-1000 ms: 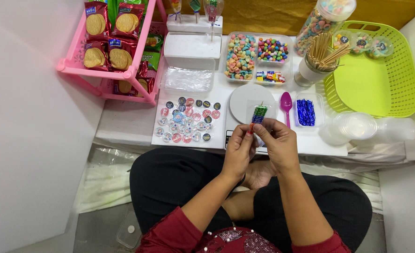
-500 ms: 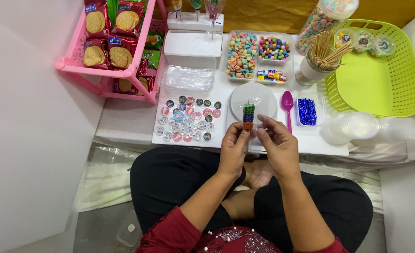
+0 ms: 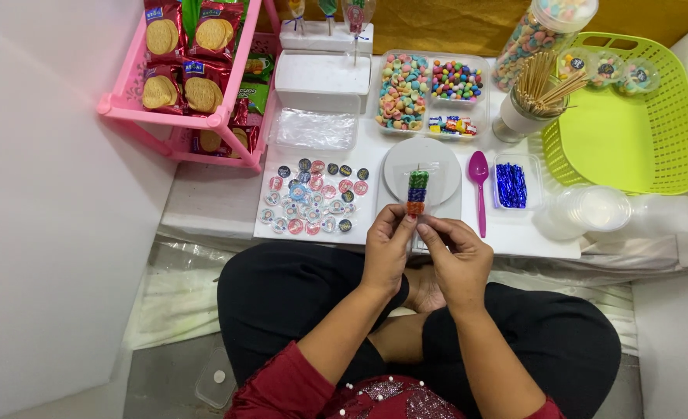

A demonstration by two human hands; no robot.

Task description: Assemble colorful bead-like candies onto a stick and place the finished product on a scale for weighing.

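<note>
Both of my hands meet in front of me over the near edge of a white board. My left hand (image 3: 387, 247) and my right hand (image 3: 454, 257) together pinch the lower end of a skewer of stacked coloured candies in a clear wrapper (image 3: 417, 191). The stack points away from me, with green pieces at the far end, blue in the middle and orange nearest my fingers. It hovers over a small round white scale (image 3: 421, 169). Just right of it lies a purple spoon (image 3: 479, 186).
Round stickers (image 3: 313, 197) are spread at the left. A divided tray of candies (image 3: 431, 93), a cup of wooden skewers (image 3: 532, 99), blue twist ties (image 3: 511, 185), clear cups (image 3: 601, 208), a green basket (image 3: 631, 132) and a pink snack rack (image 3: 196, 77) surround the board.
The candy stack has shifted slightly left and lower toward me, and my hands have drawn closer together around its lower end.
</note>
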